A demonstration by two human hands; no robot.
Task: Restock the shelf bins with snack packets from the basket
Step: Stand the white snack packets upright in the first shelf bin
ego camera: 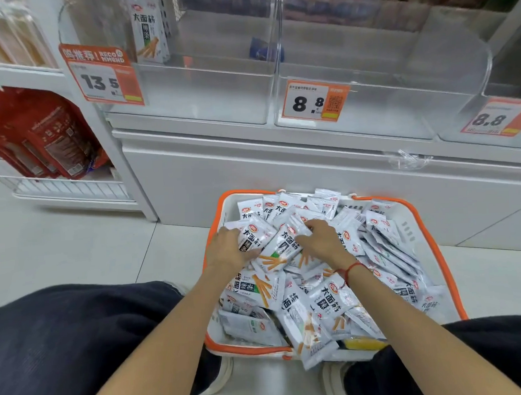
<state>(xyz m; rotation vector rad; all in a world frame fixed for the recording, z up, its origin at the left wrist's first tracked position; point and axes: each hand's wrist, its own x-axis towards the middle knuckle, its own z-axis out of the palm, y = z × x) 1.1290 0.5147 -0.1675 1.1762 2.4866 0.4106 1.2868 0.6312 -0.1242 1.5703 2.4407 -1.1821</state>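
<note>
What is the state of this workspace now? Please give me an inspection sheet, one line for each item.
Surface: pale tiled floor; the basket stands on it before the shelf.
Job's things: orange-rimmed basket heaped with white snack packets; clear shelf bin holds one upright packet, otherwise looks bare.
Clutter: crumpled clear plastic scrap on the shelf ledge; a yellow item under the packets.
Grippers: left hand and right hand both curl over packets in the heap.
Cables: nothing seen.
Surroundings: price tags 13.5 and 8.8; red bags on the left rack.
</note>
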